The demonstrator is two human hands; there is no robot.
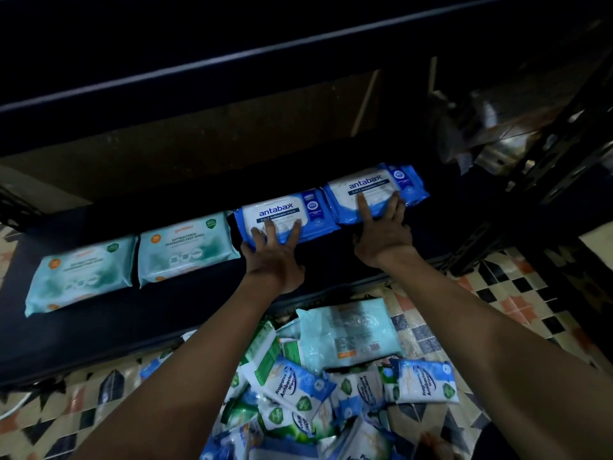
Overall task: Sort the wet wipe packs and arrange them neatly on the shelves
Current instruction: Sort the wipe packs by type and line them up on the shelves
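Shelf (99, 330) packs: two blue (311, 207), two teal (185, 247).

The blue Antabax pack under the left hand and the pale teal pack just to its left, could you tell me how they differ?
The blue Antabax pack is blue and white; the teal pack is pale green. The left hand touches the blue pack; nothing touches the teal pack. Both lie flat, label up, on the shelf.

Head view, steeply down onto low shelf (172, 313)
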